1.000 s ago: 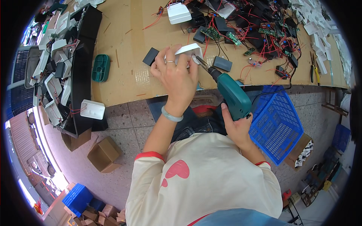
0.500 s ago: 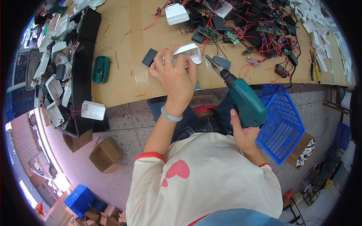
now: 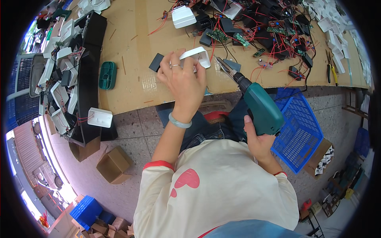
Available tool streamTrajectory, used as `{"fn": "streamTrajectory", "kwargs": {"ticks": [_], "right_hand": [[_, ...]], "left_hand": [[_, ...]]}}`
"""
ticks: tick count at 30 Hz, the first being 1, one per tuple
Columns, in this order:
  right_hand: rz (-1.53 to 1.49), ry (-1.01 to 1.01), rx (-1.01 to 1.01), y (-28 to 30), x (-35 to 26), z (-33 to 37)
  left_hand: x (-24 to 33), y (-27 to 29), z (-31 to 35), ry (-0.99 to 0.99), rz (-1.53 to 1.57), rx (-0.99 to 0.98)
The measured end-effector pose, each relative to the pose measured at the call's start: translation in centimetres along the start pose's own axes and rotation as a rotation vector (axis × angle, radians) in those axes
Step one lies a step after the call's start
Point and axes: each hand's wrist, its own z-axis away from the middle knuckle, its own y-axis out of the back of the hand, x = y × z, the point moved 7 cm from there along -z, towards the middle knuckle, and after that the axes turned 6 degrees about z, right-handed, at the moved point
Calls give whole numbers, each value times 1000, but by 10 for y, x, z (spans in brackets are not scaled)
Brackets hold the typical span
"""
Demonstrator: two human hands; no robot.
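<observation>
We observe the white case (image 3: 203,56) right of the green tray (image 3: 107,75), held under the left hand's (image 3: 183,81) bent, slightly parted fingers. Farther right of the tray, the right hand (image 3: 258,143) grips a green power tool (image 3: 262,109), most fingers hidden.

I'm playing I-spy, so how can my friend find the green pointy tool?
Start at the big brown cardboard-covered table, then go to its near edge, by the blue plastic lattice basket. There, in the person's right grip, is a chunky green plastic tool with a metal tip. Unlike the basket, it's green and ends in a point.
</observation>
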Motion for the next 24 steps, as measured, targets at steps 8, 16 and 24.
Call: {"fn": "streamTrajectory", "kwargs": {"ticks": [8,16,24], "right_hand": [[-10,0,17,2,0,0],[-6,17,27,2,-1,-1],[38,68,45,8,0,-1]], "left_hand": [[1,1,-1,-3,-3,-13],[-1,2,0,11,1,-31],[2,55,13,-270,181,-127]]}}
